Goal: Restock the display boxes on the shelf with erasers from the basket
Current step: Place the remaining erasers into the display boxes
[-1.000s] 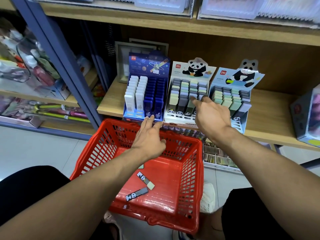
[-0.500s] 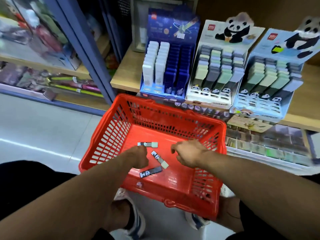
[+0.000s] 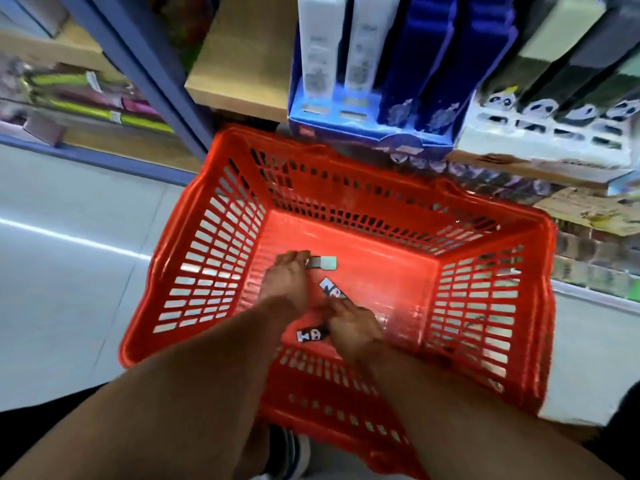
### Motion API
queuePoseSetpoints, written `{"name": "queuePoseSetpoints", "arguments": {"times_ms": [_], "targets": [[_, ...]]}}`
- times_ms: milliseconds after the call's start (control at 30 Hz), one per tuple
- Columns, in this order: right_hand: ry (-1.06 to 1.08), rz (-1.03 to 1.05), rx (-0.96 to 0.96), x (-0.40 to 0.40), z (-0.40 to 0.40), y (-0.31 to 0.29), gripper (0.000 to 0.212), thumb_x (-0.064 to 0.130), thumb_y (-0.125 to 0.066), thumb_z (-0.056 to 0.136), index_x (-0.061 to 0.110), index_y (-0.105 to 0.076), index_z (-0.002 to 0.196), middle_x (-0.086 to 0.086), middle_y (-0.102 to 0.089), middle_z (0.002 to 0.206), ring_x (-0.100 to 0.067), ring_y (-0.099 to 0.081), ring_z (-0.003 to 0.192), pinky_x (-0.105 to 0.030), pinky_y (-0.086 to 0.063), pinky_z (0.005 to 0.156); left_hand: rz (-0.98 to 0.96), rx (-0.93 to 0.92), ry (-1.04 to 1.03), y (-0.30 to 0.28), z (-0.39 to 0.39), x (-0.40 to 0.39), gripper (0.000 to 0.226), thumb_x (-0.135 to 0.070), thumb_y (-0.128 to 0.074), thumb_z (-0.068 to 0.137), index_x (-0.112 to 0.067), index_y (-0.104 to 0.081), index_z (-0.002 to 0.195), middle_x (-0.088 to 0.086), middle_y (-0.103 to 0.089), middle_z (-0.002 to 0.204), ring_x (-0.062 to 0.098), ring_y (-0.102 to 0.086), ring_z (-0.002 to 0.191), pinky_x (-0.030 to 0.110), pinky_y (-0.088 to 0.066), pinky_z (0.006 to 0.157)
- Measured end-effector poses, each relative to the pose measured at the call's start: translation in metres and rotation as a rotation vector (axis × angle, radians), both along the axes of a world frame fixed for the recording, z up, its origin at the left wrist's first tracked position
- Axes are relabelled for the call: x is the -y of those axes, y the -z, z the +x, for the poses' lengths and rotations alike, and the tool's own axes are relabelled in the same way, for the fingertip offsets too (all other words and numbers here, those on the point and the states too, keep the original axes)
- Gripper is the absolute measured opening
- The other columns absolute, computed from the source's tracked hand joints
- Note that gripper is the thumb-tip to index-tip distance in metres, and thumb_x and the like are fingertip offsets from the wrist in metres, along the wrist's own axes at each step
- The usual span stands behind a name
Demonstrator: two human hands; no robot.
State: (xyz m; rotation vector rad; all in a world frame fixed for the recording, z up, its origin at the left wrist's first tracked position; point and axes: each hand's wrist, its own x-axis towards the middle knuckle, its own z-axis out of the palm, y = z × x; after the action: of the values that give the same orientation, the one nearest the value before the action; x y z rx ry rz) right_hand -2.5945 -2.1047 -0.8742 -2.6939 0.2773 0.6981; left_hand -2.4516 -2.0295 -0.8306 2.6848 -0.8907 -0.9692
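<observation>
Bare forearms, no sleeves; black trousers [image 3: 41,431]; dark shoe with white sole [image 3: 294,455].

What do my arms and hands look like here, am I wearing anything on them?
Both forearms are bare, with no sleeves in view. The left hand and right hand show no gloves. No watch or bracelet appears at either wrist; motion blur makes rings too small to tell.

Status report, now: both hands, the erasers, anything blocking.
Left hand touching green-tipped eraser on the floor of the red basket. Right hand over two panda erasers, grip unclear. Nothing in the way.
</observation>
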Motion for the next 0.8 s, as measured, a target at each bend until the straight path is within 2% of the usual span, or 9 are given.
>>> {"name": "queuePoseSetpoints", "arguments": {"times_ms": [100,233,333,467,567,667,733,767,800], "targets": [[0.089,-0.013,0.063,0.016,-0.014,-0.007,0.048,0.018,-0.059,0.089,0.022,-0.059,0.136,-0.001,-0.057,0.140,-0.024,-0.051,0.130,-0.035,-0.047,0.100,0.034,0.071,0.062,0.015,0.010,0.019,0.064,-0.009,-0.057,0.088,-0.019,-0.039,0.148,0.006,-0.045,0.147,0.027,-0.036,0.138,0.038,-0.034,0.112],[0.359,0.097,-0.003,0.039,-0.013,-0.012,0.055,0.033,-0.059,0.094,0.030,-0.038,0.145,0.001,-0.054,0.137,-0.021,-0.046,0.132,-0.037,-0.043,0.100,0.191,0.174,0.143,0.029,0.011,0.029,0.057,-0.002,-0.053,0.088,-0.020,-0.042,0.141,0.007,-0.047,0.136,0.027,-0.041,0.131,0.039,-0.039,0.104],[0.427,0.074,-0.063,0.039,0.003,-0.006,0.056,0.037,-0.057,0.093,0.029,-0.037,0.144,0.000,-0.050,0.139,-0.022,-0.043,0.132,-0.037,-0.043,0.099,0.253,0.125,0.087,0.034,0.003,0.028,0.041,-0.014,-0.056,0.094,-0.016,-0.045,0.134,0.008,-0.052,0.131,0.027,-0.048,0.124,0.039,-0.047,0.097],[0.375,0.003,-0.179,0.030,0.019,0.005,0.046,0.027,-0.050,0.095,0.023,-0.048,0.140,-0.001,-0.038,0.147,-0.024,-0.034,0.136,-0.039,-0.038,0.104,0.311,-0.048,0.007,0.040,-0.008,0.017,0.043,-0.034,-0.068,0.089,-0.019,-0.058,0.128,0.007,-0.064,0.123,0.026,-0.064,0.112,0.035,-0.054,0.091],[0.390,0.075,-0.264,0.028,0.016,0.004,0.045,0.016,-0.037,0.101,0.023,-0.043,0.145,-0.005,-0.046,0.148,-0.025,-0.042,0.137,-0.039,-0.041,0.104,0.255,-0.132,-0.185,0.034,-0.018,0.017,0.037,-0.037,-0.051,0.100,-0.014,-0.056,0.129,0.015,-0.063,0.131,0.033,-0.060,0.122,0.036,-0.047,0.098],[0.578,0.248,-0.228,0.029,0.006,-0.006,0.040,0.026,-0.041,0.101,0.026,-0.036,0.141,-0.009,-0.062,0.133,-0.028,-0.060,0.119,-0.035,-0.046,0.090,0.136,-0.281,-0.528,0.024,-0.020,0.024,0.041,-0.033,-0.041,0.104,-0.007,-0.058,0.131,0.019,-0.061,0.133,0.037,-0.058,0.125,0.038,-0.045,0.104],[0.694,0.402,-0.136,0.033,0.004,-0.022,0.033,0.033,-0.044,0.103,0.022,-0.042,0.134,-0.010,-0.066,0.122,-0.030,-0.064,0.108,-0.031,-0.043,0.078,-0.030,-0.468,-0.805,0.015,-0.015,0.028,0.040,-0.035,-0.047,0.097,-0.007,-0.068,0.117,0.017,-0.068,0.120,0.034,-0.068,0.107,0.037,-0.055,0.090],[0.717,0.467,-0.076,0.035,0.007,-0.034,0.030,0.032,-0.045,0.104,0.020,-0.046,0.131,-0.009,-0.068,0.116,-0.028,-0.065,0.102,-0.029,-0.043,0.074,-0.122,-0.571,-0.912,0.003,-0.013,0.031,0.033,-0.034,-0.052,0.096,-0.009,-0.071,0.106,0.014,-0.071,0.105,0.029,-0.070,0.088,0.031,-0.056,0.074],[0.734,0.529,-0.018,0.038,0.011,-0.046,0.025,0.030,-0.046,0.104,0.019,-0.050,0.127,-0.007,-0.069,0.107,-0.023,-0.066,0.092,-0.029,-0.044,0.071,-0.202,-0.645,-0.976,-0.013,-0.013,0.033,0.026,-0.034,-0.056,0.096,-0.012,-0.069,0.092,0.010,-0.069,0.086,0.023,-0.064,0.066,0.025,-0.048,0.057]]}}
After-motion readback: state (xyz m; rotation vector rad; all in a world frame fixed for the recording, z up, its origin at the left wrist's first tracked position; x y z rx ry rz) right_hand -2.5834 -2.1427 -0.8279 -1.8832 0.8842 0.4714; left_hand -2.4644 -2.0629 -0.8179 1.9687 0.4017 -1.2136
